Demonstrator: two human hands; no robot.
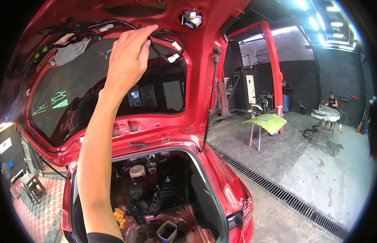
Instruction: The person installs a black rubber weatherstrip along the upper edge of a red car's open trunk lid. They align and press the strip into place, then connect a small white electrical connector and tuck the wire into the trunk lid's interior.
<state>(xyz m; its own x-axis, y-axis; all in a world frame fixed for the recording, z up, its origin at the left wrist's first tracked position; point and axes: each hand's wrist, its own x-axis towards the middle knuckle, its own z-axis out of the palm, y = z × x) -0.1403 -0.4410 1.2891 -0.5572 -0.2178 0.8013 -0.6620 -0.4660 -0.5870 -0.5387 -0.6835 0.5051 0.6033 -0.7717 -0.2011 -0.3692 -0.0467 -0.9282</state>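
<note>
Head view: in the upper left of the frame, a person's left hand (pixel 129 56), fingers loosely bent, is at black wiring (pixel 162 39) on a raised red tailgate (pixel 198 77); whether it grips is unclear. White connectors (pixel 173 58) sit just right. At bottom centre, a container (pixel 167 232) stands in the boot.

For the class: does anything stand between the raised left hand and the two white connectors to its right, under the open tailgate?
No obstacle shows: only black wiring lies between the left hand and the two white connectors. Whether the hand touches that wiring is unclear.
</note>
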